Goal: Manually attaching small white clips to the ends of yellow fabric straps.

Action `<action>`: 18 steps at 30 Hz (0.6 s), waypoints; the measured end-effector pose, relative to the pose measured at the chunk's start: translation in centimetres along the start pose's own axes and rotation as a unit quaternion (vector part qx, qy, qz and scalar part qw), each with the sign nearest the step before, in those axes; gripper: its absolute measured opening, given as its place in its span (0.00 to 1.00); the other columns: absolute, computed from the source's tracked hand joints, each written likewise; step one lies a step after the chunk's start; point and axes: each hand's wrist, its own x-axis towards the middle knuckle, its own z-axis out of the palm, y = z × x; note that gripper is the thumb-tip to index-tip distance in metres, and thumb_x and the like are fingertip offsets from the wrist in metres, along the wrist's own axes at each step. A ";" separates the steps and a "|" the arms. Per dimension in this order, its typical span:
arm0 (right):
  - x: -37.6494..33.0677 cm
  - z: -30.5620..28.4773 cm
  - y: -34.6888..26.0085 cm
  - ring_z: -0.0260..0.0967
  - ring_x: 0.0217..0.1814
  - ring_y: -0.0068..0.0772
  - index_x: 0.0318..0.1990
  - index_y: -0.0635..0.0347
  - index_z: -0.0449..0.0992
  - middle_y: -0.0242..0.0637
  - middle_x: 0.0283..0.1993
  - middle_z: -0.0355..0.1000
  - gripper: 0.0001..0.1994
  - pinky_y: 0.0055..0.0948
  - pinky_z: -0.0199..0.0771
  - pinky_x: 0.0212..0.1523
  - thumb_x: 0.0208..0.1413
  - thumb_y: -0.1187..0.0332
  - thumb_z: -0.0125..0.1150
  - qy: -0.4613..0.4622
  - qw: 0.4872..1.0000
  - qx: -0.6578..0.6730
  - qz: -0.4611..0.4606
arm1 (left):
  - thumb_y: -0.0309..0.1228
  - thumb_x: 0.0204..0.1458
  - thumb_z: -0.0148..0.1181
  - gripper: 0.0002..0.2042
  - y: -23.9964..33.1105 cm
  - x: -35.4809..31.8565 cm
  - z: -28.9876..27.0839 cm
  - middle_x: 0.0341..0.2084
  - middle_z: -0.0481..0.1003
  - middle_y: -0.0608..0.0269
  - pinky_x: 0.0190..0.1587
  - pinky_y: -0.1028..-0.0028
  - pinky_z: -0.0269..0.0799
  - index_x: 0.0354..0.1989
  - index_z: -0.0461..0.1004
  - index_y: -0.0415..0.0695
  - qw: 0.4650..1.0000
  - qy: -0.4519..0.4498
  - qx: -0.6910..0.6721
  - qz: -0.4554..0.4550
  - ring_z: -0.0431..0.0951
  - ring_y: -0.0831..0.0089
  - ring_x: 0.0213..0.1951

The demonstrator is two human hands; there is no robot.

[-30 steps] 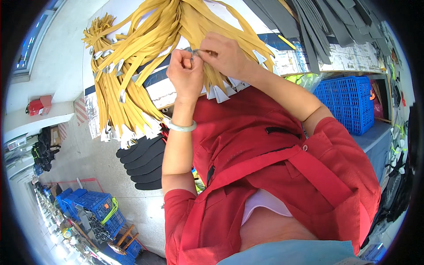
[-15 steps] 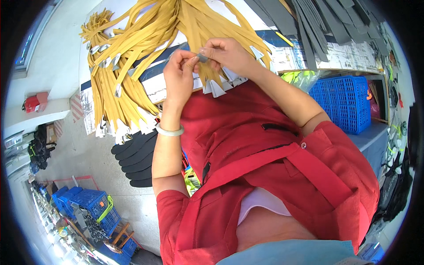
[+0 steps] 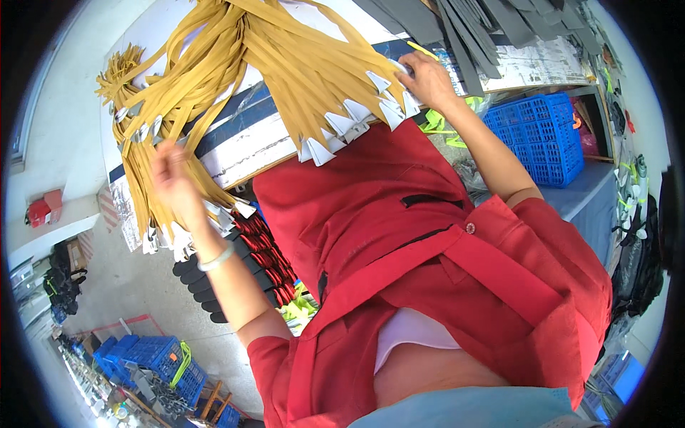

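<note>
Mustard-yellow flat straps [image 3: 307, 78] with white and silvery pointed ends lie fanned over the near table edge. At the right side of this fan, my right hand [image 3: 428, 80] has its fingers bent and closed around a pale strap end [image 3: 401, 66], mostly covered by the fingertips. My left hand [image 3: 175, 178] hovers over or at a second bundle of yellow straps [image 3: 132, 171] on the left. Its fingers are smeared by motion, so whether it holds anything cannot be told. Silvery pieces [image 3: 146, 132] sit on several straps in that left bundle.
Dark grey strips [image 3: 464, 36] lie on the table [image 3: 535, 68] at the far right, near a thin yellow stick [image 3: 422, 50]. A blue plastic crate [image 3: 535, 139] stands to the right below the tabletop. Black and red padded pieces [image 3: 260, 250] are stacked below the table's left part.
My hands have parted from a pinch over the middle straps. The left moved left and down to the left bundle, the right moved right to the fan's edge. The view has shifted slightly.
</note>
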 end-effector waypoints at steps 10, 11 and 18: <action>-1.2 -7.3 -13.4 0.73 0.29 0.45 0.39 0.57 0.74 0.42 0.27 0.74 0.09 0.32 0.72 0.31 0.49 0.71 0.58 -0.143 0.923 0.344 -0.096 | 0.15 0.47 0.60 0.10 6.6 -9.9 12.8 0.34 0.75 0.58 0.42 0.76 0.72 0.39 0.75 0.37 0.957 -0.259 -0.020 0.129 0.75 0.71 0.37; -1.4 -7.2 -13.9 0.72 0.26 0.37 0.38 0.60 0.73 0.39 0.25 0.74 0.07 0.28 0.72 0.31 0.50 0.72 0.59 -0.126 0.920 0.355 -0.107 | 0.15 0.47 0.60 0.11 6.8 -9.8 12.8 0.34 0.75 0.59 0.41 0.76 0.72 0.39 0.75 0.38 0.952 -0.262 -0.020 0.156 0.75 0.72 0.37; -1.9 -7.8 -14.9 0.67 0.29 0.19 0.38 0.64 0.71 0.31 0.27 0.72 0.07 0.20 0.70 0.32 0.52 0.74 0.60 -0.166 0.856 0.485 -0.066 | 0.15 0.45 0.62 0.11 6.9 -9.8 10.4 0.35 0.75 0.59 0.39 0.76 0.71 0.37 0.75 0.39 0.941 -0.306 -0.003 0.143 0.75 0.71 0.34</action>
